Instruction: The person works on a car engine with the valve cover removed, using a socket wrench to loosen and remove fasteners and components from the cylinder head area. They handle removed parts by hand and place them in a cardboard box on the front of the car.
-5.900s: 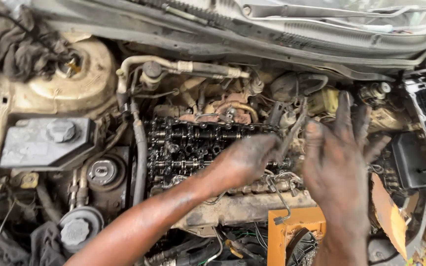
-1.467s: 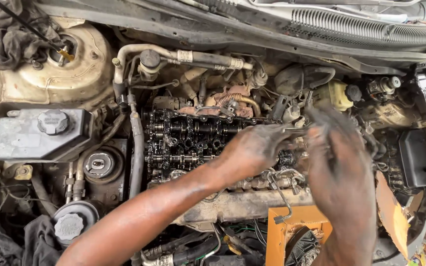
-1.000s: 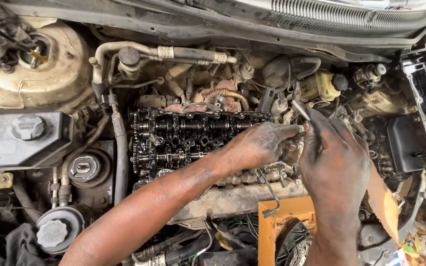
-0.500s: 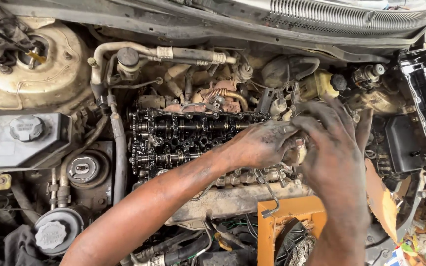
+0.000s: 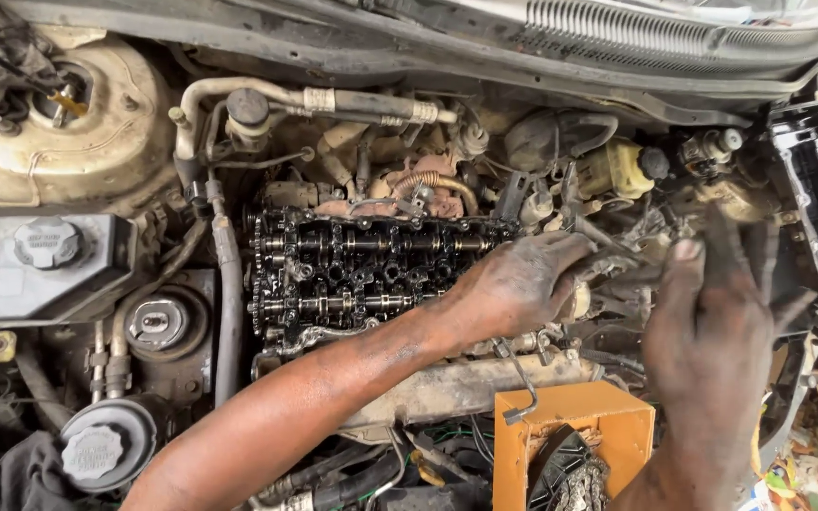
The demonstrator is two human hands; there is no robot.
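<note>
my left hand (image 5: 513, 284): forearm stretched forward, fingers curled, greasy | my right hand (image 5: 717, 322): raised, fingers spread, blurred

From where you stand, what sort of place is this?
Most likely a car repair spot, seen under an open bonnet: an engine with its camshafts laid bare, a battery, and grease-blackened hands, left hand and right hand, working on it.

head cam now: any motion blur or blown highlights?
Head view: the right hand is smeared by motion blur, fingers streaked; the left hand and the exposed camshafts are sharp. The top right corner by the cowl grille is overexposed; the lower left corner sits in shadow.
</note>
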